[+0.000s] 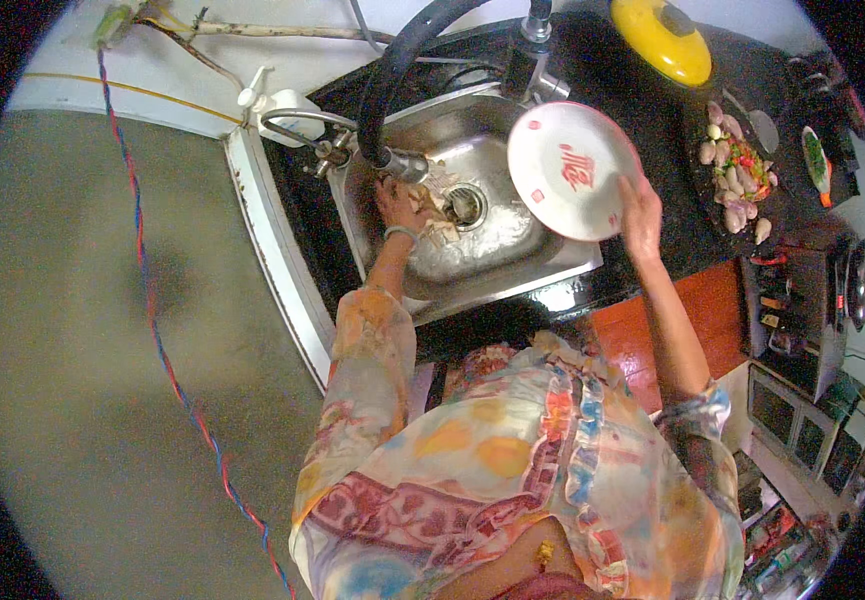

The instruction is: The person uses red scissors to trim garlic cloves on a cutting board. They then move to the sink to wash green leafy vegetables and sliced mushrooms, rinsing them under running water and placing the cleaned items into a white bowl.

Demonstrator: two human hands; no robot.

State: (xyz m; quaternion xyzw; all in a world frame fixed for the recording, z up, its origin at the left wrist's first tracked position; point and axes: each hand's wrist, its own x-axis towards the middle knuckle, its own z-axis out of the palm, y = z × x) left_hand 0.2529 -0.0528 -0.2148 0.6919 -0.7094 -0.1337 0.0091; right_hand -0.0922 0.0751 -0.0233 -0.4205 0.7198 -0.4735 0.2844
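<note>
A white plate with a red rim and red markings (571, 171) is tilted over the right side of the stainless steel sink (440, 274), gripped at its edge by my right hand (640, 217). Down in the basin's left part, below the faucet's spout (404, 164), lies my left hand (402, 204), touching pale brown scraps (441, 229) beside the drain (465, 207). Whether its fingers hold any scraps cannot be told. A metal faucet with a black flexible hose (376, 97) arches over the sink.
On the black countertop (657, 142) at right are peeled shallots or garlic with chopped vegetables (738, 169), a yellow lid (661, 41) and a small dish of greens (816, 165). A second metal tap (331, 154) and a white pump bottle (290, 116) stand left of the sink.
</note>
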